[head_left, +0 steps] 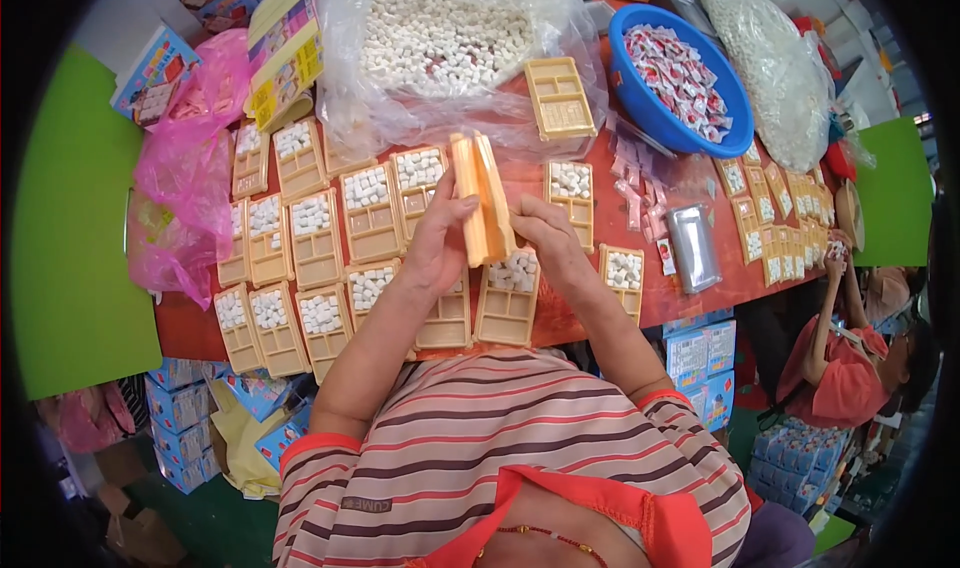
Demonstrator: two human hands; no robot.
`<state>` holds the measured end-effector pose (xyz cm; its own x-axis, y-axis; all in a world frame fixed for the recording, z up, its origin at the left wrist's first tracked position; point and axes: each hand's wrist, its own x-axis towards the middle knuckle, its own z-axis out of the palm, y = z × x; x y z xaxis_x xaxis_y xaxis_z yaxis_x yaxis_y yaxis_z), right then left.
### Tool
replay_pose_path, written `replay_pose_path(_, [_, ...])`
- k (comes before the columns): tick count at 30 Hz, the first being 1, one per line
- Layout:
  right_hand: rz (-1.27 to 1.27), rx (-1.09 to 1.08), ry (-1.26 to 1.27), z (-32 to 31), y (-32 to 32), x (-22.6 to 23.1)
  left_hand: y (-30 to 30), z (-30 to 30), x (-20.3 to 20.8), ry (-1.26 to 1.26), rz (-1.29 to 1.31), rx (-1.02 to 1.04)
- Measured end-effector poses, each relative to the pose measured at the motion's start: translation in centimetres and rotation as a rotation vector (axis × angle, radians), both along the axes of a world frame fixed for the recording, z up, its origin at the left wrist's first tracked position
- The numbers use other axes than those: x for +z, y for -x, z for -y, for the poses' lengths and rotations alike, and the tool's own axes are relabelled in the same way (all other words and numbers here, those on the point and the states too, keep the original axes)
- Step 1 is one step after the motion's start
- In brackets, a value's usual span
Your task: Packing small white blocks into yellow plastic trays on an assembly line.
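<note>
Between my two hands, a small stack of tan plastic compartment trays is held up on edge over the table, its top end fanned slightly apart. My left hand grips the stack from the left, thumb across its side. With curled fingers, my right hand pinches the stack's right edge; its fingertips are partly hidden. Below and around lie rows of similar trays, such as the filled tray on the left, with white marshmallow-like pieces in the large compartment. Another such tray sits just under my hands.
A clear bag of white pieces lies at the back, beside stacked trays. To the right stand a blue basin of small packets and a grey metal box. Pink bags lie left. A co-worker sits far right.
</note>
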<state>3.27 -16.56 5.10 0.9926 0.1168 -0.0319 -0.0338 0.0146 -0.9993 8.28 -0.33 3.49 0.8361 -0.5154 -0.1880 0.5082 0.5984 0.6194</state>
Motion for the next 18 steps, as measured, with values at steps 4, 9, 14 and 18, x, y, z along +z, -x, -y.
replay_pose_path(4, [-0.062,-0.124,-0.162,1.0,-0.5,0.5,0.0,-2.2,-0.5,-0.008,-0.018,0.076])
replay_pose_path(9, [0.531,-0.397,0.74,4.2,-5.6,2.2,-0.3,-3.0,0.2,0.045,-0.056,0.014])
replay_pose_path(14, [0.624,-0.409,1.293,4.6,-9.5,2.9,-1.7,-1.6,0.6,0.113,-0.046,0.112])
replay_pose_path(18, [0.358,-0.158,0.621,1.1,-6.5,2.3,-3.2,-0.7,1.5,0.034,-0.019,0.117])
